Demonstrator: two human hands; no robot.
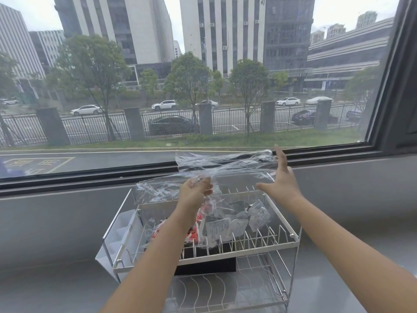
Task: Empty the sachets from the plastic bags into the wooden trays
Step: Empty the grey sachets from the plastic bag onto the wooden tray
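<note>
My left hand (196,190) pinches a clear plastic bag (225,166) and holds it up above a wire rack (291,236). The bag looks empty and stretches from the hand toward the window. Beside the bag's right end, my right hand (281,179) is spread flat, fingers apart, touching or nearly touching the film. On the rack's upper tier lie several silver-grey sachets (239,224) and, to their left, red sachets (194,233). A dark tray (209,265) shows under the upper tier; its material is unclear.
The rack stands on a grey sill below a large window (203,86). A white cutlery holder (117,233) hangs on the rack's left side. The lower wire tier (225,288) holds nothing visible. Grey counter extends to both sides.
</note>
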